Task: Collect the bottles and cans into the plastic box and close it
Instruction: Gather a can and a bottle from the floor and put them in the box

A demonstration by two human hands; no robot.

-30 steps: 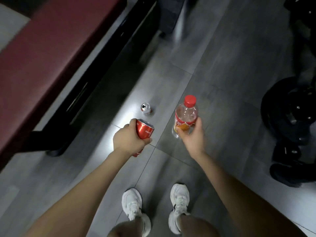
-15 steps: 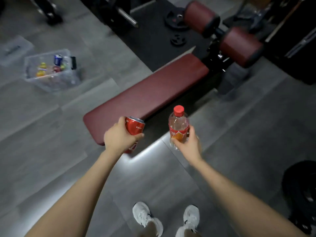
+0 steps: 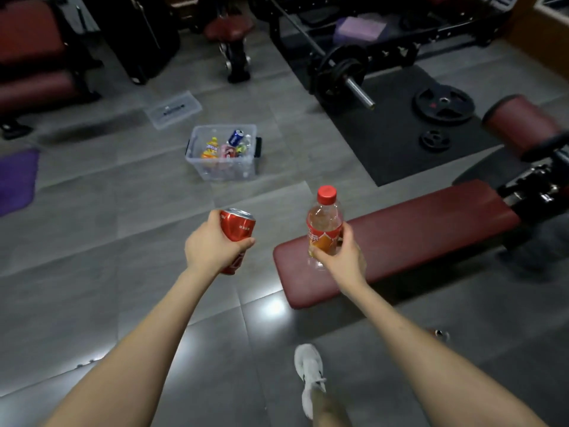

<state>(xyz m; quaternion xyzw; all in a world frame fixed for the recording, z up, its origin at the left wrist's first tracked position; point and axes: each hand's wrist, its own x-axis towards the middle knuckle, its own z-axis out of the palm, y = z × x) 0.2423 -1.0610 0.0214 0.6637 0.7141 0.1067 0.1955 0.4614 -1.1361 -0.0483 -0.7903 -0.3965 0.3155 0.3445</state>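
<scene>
My left hand (image 3: 212, 246) grips a red soda can (image 3: 237, 229), held upright in front of me. My right hand (image 3: 341, 257) holds a clear bottle (image 3: 323, 224) with a red cap and an orange-red label. The clear plastic box (image 3: 222, 167) stands open on the grey floor well ahead of both hands, with several cans and bottles inside. Its clear lid (image 3: 174, 109) lies flat on the floor behind and left of the box. A small can (image 3: 441, 334) lies on the floor at the lower right, beside my right forearm.
A dark red padded bench (image 3: 415, 229) stretches to the right, just under my right hand. A barbell (image 3: 348, 78) and weight plates (image 3: 443, 103) rest on a black mat at the back right. A purple mat (image 3: 17, 180) lies at the left edge. My white shoe (image 3: 309, 374) is below.
The view has swung up and left from the floor; the box now sits ahead near centre instead of far left. Both hands keep their hold on the can and the bottle.
</scene>
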